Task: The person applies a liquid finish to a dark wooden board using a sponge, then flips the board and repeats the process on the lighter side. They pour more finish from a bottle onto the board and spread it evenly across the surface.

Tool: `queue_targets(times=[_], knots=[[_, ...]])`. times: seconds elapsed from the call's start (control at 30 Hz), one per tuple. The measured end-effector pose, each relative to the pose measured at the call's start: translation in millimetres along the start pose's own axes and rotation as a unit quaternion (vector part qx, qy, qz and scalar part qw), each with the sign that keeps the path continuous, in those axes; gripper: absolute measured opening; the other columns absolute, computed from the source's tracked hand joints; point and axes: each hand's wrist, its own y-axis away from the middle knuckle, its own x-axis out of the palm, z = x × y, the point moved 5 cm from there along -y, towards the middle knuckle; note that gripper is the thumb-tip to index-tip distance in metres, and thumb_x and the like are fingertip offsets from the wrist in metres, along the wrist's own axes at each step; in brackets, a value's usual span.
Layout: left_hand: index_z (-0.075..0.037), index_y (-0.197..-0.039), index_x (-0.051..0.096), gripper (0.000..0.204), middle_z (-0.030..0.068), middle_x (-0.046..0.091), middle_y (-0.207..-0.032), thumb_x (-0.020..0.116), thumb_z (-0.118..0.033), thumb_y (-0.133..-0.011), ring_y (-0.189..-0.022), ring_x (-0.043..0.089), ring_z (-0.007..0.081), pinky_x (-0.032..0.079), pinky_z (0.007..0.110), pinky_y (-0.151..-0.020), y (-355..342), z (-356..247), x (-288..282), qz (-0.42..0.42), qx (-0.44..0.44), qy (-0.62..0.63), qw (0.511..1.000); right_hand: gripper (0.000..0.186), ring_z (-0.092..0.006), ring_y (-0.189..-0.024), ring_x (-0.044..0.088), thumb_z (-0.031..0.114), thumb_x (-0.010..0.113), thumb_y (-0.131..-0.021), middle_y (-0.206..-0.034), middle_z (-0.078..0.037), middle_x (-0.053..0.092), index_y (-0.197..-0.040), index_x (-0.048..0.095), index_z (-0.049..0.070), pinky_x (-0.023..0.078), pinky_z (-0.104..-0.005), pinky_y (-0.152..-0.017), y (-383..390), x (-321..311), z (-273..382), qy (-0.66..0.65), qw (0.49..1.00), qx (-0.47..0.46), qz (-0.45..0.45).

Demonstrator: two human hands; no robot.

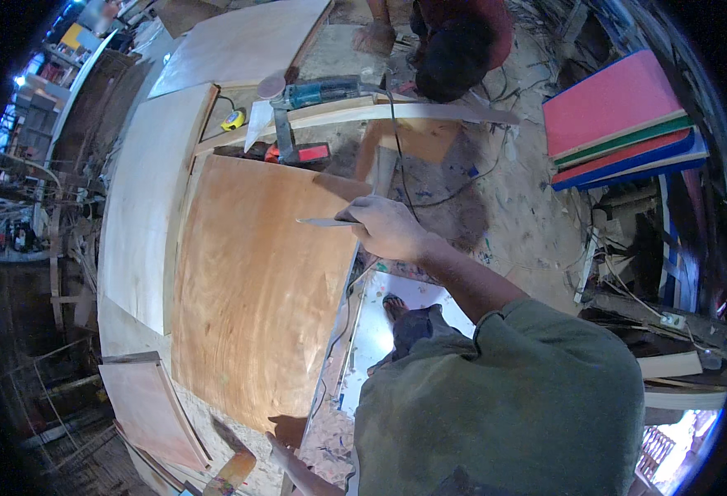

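Note:
My right hand point(386, 228) reaches forward over the right edge of a large brown plywood sheet point(252, 298). It grips a thin flat metal blade point(324, 221) that points left across the sheet's upper right part. My left hand point(284, 436) is low in the view, at the sheet's near right corner. It touches the edge there, and its fingers are too dark to read. My bare foot point(395, 307) stands on a white board point(377, 339) beside the sheet.
A pale plywood sheet point(144, 207) lies to the left. Beyond are a teal power tool point(322, 91), a yellow tape measure point(233, 120) and a curved wooden strip point(413, 111). Another person point(458, 50) crouches at the top. Red, green and blue boards point(619, 116) are stacked on the right.

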Motion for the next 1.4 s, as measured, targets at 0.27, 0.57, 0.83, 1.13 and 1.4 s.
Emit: queue_targets(times=[0.27,0.57,0.83,1.13,1.4], knots=[[0.014,-0.113,0.063,0.083,0.021,0.067,-0.104,0.066,-0.064,-0.086,-0.089,0.067,0.0265,0.057,0.037,-0.068,-0.1,-1.9,1.2,0.001,0.008,-0.009,1.0,0.026,-0.0341,-0.105,0.062,0.011,0.058,-0.087,-0.106,-0.014,0.065,-0.112,0.067,0.007,0.051,-0.0466,-0.09,8.2,-5.1,-6.7,-0.004,1.0,0.014,-0.003],[0.015,-0.114,0.062,0.085,0.0224,0.067,-0.107,0.066,-0.065,-0.085,-0.092,0.067,0.028,0.059,0.038,-0.07,0.9,-0.4,0.7,-0.001,0.012,-0.011,1.0,0.027,-0.0326,-0.105,0.064,0.012,0.06,-0.086,-0.106,-0.014,0.067,-0.111,0.069,0.008,0.052,-0.0455,-0.09,10.0,-8.5,-12.0,0.01,1.0,0.021,-0.013],[0.016,-0.115,0.061,0.086,0.0237,0.067,-0.11,0.066,-0.065,-0.085,-0.095,0.068,0.0294,0.06,0.039,-0.073,3.0,-3.5,0.4,0.002,0.018,-0.01,1.0,0.025,-0.0331,-0.104,0.063,0.012,0.061,-0.087,-0.105,-0.014,0.065,-0.111,0.068,0.007,0.053,-0.0451,-0.089,12.0,-7.7,-10.2,0.009,1.0,0.017,-0.016],[0.018,-0.118,0.059,0.093,0.0272,0.064,-0.118,0.067,-0.067,-0.082,-0.104,0.067,0.0335,0.061,0.046,-0.081,-3.0,-2.5,-4.1,0.037,0.023,-0.006,0.999,0.026,-0.0337,-0.106,0.063,0.011,0.061,-0.086,-0.106,-0.014,0.065,-0.112,0.067,0.008,0.052,-0.0453,-0.09,9.9,-3.3,-9.9,0.008,1.0,0.018,-0.006],[0.015,-0.118,0.061,0.088,0.0246,0.066,-0.117,0.065,-0.066,-0.084,-0.107,0.066,0.03,0.06,0.044,-0.081,2.8,-5.7,-0.9,0.026,0.031,-0.018,0.999,0.025,-0.0344,-0.105,0.062,0.012,0.06,-0.088,-0.106,-0.015,0.066,-0.111,0.068,0.007,0.052,-0.0452,-0.089,14.4,-5.9,-5.9,-0.004,0.999,0.027,-0.026]])
